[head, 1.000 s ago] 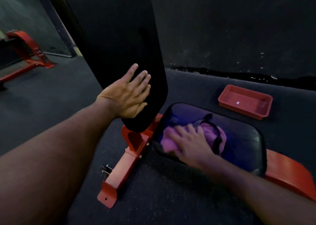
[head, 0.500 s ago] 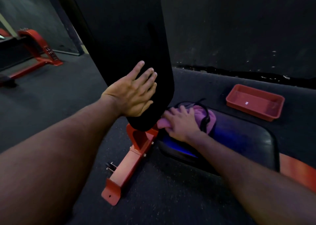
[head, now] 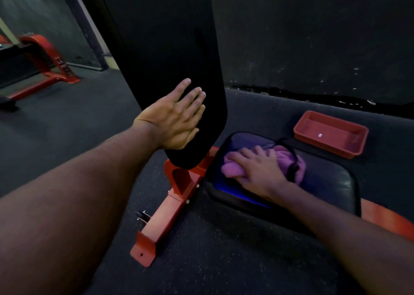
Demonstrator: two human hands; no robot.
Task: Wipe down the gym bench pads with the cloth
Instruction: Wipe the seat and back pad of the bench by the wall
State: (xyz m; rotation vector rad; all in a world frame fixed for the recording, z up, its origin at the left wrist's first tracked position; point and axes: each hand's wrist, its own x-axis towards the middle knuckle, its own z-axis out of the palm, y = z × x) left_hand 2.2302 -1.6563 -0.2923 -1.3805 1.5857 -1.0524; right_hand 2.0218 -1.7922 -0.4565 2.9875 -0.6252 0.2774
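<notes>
Single head-worn wide-angle view, looking forward and steeply down from above the bench. Close in: both forearms enter from the bottom edge, left hand point(head: 173, 120) near centre, right hand point(head: 257, 171) lower right. Upright back pad point(head: 161, 48) fills the top middle; seat pad point(head: 331, 182) sits right of centre. Edges bowed by the lens. No second view to overlap.

A red tray point(head: 330, 133) sits on the dark floor point(head: 67, 124), near the black wall point(head: 313, 32). Far off on the other side stands another red gym frame point(head: 48, 58). A dark post point(head: 85, 23) rises behind it.
</notes>
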